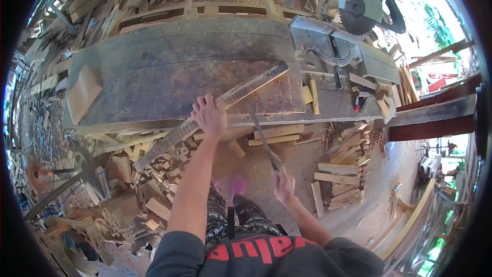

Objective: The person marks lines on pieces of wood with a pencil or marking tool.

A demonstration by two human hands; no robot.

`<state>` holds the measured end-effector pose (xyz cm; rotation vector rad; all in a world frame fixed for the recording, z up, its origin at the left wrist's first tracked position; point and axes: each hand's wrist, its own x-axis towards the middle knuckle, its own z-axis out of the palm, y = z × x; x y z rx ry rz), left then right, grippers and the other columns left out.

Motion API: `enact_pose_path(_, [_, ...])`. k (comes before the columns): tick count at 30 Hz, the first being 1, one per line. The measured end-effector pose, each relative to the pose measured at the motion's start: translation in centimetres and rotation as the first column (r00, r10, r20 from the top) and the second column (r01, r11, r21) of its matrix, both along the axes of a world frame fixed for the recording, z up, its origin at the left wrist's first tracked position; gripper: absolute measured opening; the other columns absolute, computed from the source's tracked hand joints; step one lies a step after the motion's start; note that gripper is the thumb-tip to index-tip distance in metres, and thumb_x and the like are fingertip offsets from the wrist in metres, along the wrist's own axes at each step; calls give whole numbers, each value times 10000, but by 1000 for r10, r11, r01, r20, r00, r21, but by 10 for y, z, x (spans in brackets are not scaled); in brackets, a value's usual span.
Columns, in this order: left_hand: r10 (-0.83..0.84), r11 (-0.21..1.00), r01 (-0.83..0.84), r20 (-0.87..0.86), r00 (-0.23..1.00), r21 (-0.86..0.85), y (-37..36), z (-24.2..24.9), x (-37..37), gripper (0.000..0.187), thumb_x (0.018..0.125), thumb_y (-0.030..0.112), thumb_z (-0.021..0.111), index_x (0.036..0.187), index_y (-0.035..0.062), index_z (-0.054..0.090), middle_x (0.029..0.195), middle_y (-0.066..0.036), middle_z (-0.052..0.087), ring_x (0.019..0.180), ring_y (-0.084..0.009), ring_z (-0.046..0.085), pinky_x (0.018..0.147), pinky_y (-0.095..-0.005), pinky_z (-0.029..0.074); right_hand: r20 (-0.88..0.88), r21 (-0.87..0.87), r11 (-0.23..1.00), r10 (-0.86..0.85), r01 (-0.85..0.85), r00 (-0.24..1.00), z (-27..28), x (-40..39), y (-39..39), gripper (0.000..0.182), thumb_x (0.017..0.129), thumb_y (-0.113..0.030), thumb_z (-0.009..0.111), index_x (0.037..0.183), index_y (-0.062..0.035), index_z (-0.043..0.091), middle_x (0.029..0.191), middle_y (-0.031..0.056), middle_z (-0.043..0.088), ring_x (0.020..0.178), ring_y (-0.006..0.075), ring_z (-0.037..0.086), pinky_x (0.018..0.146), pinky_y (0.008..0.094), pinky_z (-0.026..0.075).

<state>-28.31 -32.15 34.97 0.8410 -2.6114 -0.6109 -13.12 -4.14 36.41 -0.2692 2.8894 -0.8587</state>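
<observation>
My left hand (209,115) grips a long narrow wooden strip (246,88) that lies slantwise across the front edge of a dark worn workbench (154,66); one end rests on the bench top, the other juts out over the floor at the lower left. My right hand (283,184) holds a long thin metal tool, a file or chisel (263,138), by its lower end; its tip points up toward the bench edge just right of the strip.
A mitre saw (359,10) stands at the bench's right end. A flat board (82,95) lies on the bench's left. Stacked offcuts (341,174) sit on the floor to the right, heaps of scrap wood (148,195) to the left.
</observation>
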Motion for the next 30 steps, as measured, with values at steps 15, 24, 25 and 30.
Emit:
enact_pose_path(15, [225,973,-231,160,961,16,-3,3,-29,250,925,294,466,948,98,619,1041,-101,647,1033,-308,566,880,-468,408,-125,18,996,94,-92,988,-13,-99,-126,192,945,-275,517,961,-90,470,648,133,627,587,357,632,519,492,484])
enact_pose_path(24, [191,982,-188,187,964,-33,0,9,-28,233,880,248,512,1033,93,594,1060,-93,631,1028,-296,570,855,-446,420,-172,78,989,135,-123,976,-12,-125,-145,164,920,-226,519,1028,-103,520,718,148,657,620,360,654,546,501,498])
enact_pose_path(25, [194,981,-191,184,964,-37,-1,10,-28,233,880,248,512,1033,93,594,1060,-93,631,1028,-296,570,855,-446,420,-159,71,990,134,-124,978,-9,-124,-142,171,924,-237,515,1042,-114,529,721,141,660,634,358,653,565,497,497])
enact_pose_path(30, [152,988,-144,261,953,-50,-1,13,-29,237,873,250,524,1038,104,611,1074,-89,618,1038,-302,561,866,-446,423,-107,64,987,152,-146,983,-9,-111,-123,122,905,-192,514,957,-85,486,665,162,640,630,382,653,563,503,501])
